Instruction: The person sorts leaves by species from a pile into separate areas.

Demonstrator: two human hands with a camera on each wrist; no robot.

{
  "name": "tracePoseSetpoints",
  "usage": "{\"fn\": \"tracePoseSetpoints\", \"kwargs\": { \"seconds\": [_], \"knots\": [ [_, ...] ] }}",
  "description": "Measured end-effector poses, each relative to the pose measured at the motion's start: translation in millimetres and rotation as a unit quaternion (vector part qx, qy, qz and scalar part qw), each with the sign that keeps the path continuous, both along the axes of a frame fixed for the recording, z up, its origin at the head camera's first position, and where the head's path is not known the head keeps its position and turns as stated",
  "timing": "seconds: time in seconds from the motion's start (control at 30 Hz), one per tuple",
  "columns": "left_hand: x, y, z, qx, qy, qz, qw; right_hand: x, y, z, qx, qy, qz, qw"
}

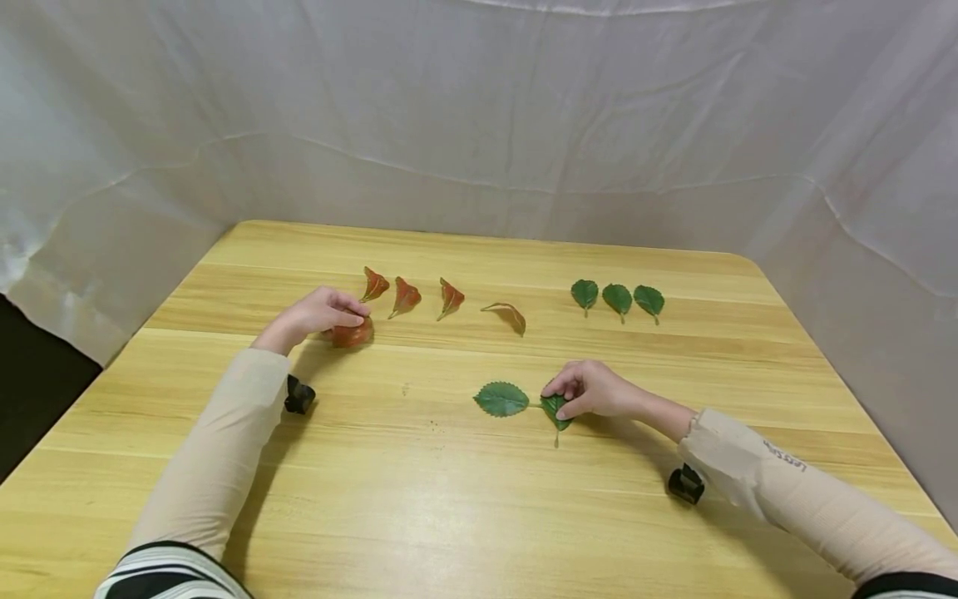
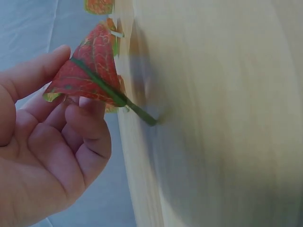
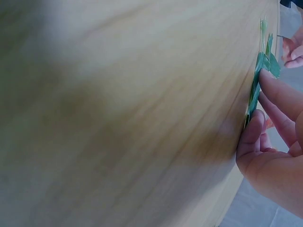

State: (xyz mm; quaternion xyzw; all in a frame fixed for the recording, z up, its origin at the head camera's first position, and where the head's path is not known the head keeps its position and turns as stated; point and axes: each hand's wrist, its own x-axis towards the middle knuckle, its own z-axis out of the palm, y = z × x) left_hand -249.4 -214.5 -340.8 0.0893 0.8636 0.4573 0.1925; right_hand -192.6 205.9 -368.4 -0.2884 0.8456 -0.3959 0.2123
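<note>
Red leaf [image 1: 353, 334] and green leaf [image 1: 556, 409] are nearer than four red leaves [image 1: 405, 297], far left to centre, and three green leaves [image 1: 617, 300], far right. A loose leaf [image 1: 501, 399] lies just left of the green leaf. Left hand [image 1: 322, 313] pinches the red leaf; right hand [image 1: 595, 391], the green leaf, its table contact unclear. Table [image 1: 419, 499] surface separates the hands.

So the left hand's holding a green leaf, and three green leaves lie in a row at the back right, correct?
Not quite: the left hand holds a red leaf, as the left wrist view shows. The three green leaves lie as you say.
</note>
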Motion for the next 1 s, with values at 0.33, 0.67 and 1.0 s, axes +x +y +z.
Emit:
{"fn": "tracePoseSetpoints", "kwargs": {
  "seconds": [0.33,0.67,1.0],
  "knots": [
    [-1.1,-3,-2.1,-0.002,-0.026,-0.001,0.9997,0.0,0,-0.2,0.000,-0.002,-0.002,1.000],
    [0.1,-4,1.7,-0.004,-0.043,-0.006,0.9990,0.3,0,-0.1,-0.001,0.003,-0.001,1.000],
    [5.3,-3,11.0,-0.034,-0.009,0.010,0.9993,1.1,-1,0.7,-0.003,0.000,-0.002,1.000]
  ]
}}
